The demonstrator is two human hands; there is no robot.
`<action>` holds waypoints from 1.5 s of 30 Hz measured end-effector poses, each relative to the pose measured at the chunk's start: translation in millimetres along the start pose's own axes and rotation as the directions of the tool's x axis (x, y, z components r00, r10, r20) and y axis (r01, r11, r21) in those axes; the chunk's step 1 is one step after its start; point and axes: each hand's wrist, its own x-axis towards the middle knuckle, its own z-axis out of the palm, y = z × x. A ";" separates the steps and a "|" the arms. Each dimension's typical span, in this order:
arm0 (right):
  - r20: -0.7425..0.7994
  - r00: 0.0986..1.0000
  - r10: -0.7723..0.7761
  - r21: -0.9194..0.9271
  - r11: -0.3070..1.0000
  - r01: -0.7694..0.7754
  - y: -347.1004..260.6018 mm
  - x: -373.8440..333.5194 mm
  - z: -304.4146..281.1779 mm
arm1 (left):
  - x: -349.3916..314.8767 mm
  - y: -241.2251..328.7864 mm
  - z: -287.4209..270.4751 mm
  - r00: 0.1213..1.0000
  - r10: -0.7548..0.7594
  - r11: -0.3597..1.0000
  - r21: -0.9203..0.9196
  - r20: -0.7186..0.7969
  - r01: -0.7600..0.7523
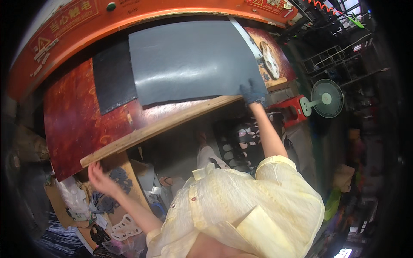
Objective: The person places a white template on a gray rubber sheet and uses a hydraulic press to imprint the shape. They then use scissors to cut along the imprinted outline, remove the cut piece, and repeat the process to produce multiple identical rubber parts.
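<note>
A large dark grey sheet [189, 60] lies over a reddish-brown tabletop [69, 116]. My right hand [254, 94], in a dark glove, rests at the sheet's near right corner with its fingers apart. Bare, my left hand [102, 179] is beside the left end of a light wooden strip [163, 124] that runs along the table's near edge. Its fingers are loosely extended, and I see nothing held in them. A smaller black sheet [112, 77] sits at the left of the grey one, partly covered by it.
An orange machine beam [142, 13] crosses behind the table. Cut-out sole-shaped pieces [269, 60] lie at the far right. A fan [327, 98] and a red box [289, 111] stand to the right. Below my left hand are dark scraps [120, 178] and a white cut-out piece [125, 228].
</note>
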 end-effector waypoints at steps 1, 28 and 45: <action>-0.004 1.000 -0.013 -0.012 1.000 0.013 16.1 21.6 -1.1 | 3.4 15.6 47.1 0.973 0.047 0.996 -0.091 0.227 -0.026; 0.432 0.902 0.009 0.129 0.989 -0.072 149.2 319.2 30.8 | 27.3 139.2 452.9 0.873 -0.204 0.978 0.054 0.443 0.201; 0.353 0.918 -0.183 0.231 0.967 0.104 87.7 276.2 23.4 | 94.3 -20.3 302.5 0.878 -0.355 0.934 0.168 0.322 0.316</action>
